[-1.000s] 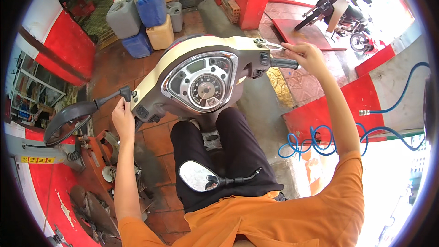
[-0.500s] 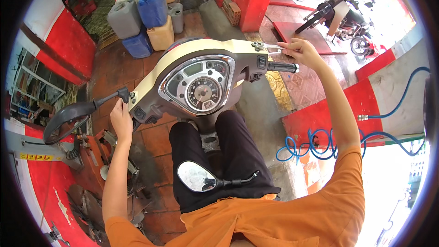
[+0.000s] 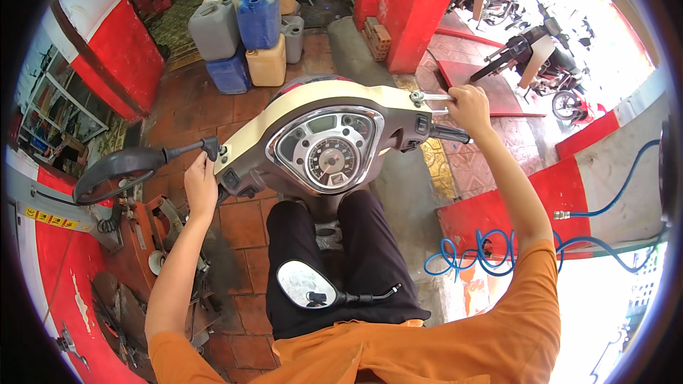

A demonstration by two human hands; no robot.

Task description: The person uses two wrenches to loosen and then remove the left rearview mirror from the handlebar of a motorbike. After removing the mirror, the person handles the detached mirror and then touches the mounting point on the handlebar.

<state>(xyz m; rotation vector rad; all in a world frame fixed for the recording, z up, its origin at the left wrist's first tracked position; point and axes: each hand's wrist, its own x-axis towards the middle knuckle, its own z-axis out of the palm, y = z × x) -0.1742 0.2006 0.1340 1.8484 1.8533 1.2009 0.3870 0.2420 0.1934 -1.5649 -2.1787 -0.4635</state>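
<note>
The scooter handlebar cover [image 3: 245, 144], cream and brown, stands in front of me around a chrome-rimmed instrument cluster [image 3: 326, 153]. My right hand [image 3: 470, 108] is closed around the outer end of a silver wrench [image 3: 437, 97], whose other end meets the mirror mount [image 3: 417, 98] on the right. Just below that hand is the black right handlebar grip [image 3: 451, 134]. My left hand [image 3: 201, 186] wraps the left end of the handlebar, hiding most of its grip. Next to it a black mirror [image 3: 117, 171] is attached. A loose mirror [image 3: 307, 285] lies across my lap, glass up.
Plastic jerrycans [image 3: 260, 18] in blue, grey and yellow are stacked ahead. A red pillar [image 3: 407, 14] stands to their right, with parked motorbikes [image 3: 544, 50] beyond. A coiled blue air hose [image 3: 491, 252] hangs at right; red metal equipment [image 3: 146, 231] is at left.
The right hand has gone from a fingertip hold to a closed fist on the wrench. My view has shifted, so the scooter appears lower and further right. The left hand keeps its hold.
</note>
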